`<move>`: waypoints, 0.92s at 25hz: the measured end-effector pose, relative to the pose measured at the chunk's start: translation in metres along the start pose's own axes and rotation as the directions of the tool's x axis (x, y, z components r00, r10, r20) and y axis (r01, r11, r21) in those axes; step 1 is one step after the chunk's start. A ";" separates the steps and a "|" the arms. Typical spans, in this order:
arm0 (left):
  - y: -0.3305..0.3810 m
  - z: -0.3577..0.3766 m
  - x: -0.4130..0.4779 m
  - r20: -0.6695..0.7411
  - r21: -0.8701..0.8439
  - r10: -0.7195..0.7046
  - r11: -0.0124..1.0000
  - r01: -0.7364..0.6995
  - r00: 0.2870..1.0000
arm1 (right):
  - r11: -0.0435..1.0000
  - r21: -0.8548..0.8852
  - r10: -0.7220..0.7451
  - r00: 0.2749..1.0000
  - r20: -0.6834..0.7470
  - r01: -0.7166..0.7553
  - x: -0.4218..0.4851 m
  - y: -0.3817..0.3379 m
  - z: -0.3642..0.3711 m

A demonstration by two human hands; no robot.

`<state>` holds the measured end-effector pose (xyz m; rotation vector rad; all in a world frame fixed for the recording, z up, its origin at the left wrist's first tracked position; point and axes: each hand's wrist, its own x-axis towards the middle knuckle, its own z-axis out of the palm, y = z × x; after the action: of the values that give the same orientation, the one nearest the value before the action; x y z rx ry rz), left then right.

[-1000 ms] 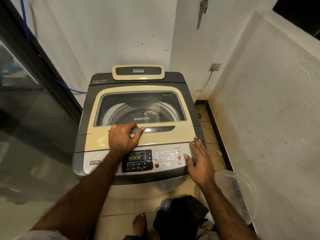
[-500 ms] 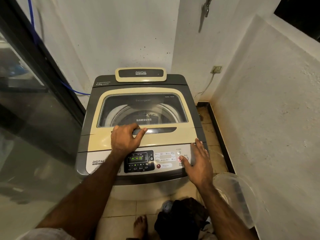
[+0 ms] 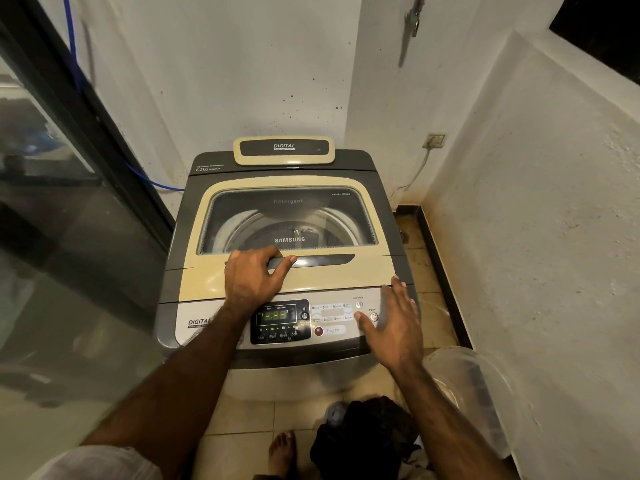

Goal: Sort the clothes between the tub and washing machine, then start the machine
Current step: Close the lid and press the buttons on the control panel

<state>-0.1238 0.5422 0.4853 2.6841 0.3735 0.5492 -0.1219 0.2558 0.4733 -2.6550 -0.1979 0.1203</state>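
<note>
- Curling the fingers of my left grip over the left end of the lid handle, with the thumb laid along the bar, I have this grip clamped on the handle. I judge it is there to press the lid flat, so the machine will accept a start.
- My right grip is apart, with the fingers straight and spread, and holds nothing. It hovers over the right end of the control panel, the thumb tip just beside the round power button. I cannot tell whether the thumb touches the panel.
- I judge it sits there because the start controls cluster at that end, and flat fingers leave the thumb free to press.
- The display on the panel, near my left wrist, glows green, so the machine looks powered.
- The washing machine stands in the corner with its lid down. The control panel faces me and the raised back strip is toward the wall.
- The handle and the panel both run side to side across the front. The lid's window stretches away from me over the drum, and I cannot make out what lies inside.
- The clear tub is on the floor to the right of the machine, close against the side wall and seemingly tipped, within reach of my right arm.
- A heap of dark clothes lies on the floor under my right forearm, near my bare foot. I judge these are the ones kept out of this wash.
</note>
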 end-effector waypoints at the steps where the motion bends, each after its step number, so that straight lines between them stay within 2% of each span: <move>1: 0.000 0.000 0.000 0.000 0.001 0.002 1.000 -0.002 1.000 | 1.000 -0.014 0.011 1.000 0.011 -0.011 -0.001 -0.005 0.002; 5: -0.001 0.001 0.001 0.000 -0.001 0.006 1.000 -0.006 1.000 | 0.987 -0.142 -0.061 0.994 0.090 0.074 0.000 -0.032 0.014; 11: -0.003 0.002 0.001 -0.010 -0.001 0.017 1.000 -0.017 1.000 | 0.955 -0.190 -0.171 0.947 0.272 0.227 0.028 -0.047 0.008; 23: -0.004 0.004 0.000 -0.024 0.026 0.030 0.999 -0.030 0.999 | 0.962 -0.109 -0.205 0.924 0.322 0.252 0.032 -0.042 0.007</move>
<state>-0.1225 0.5444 0.4808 2.7138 0.3496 0.5901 -0.0961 0.3016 0.4849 -2.7224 -0.6416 0.4609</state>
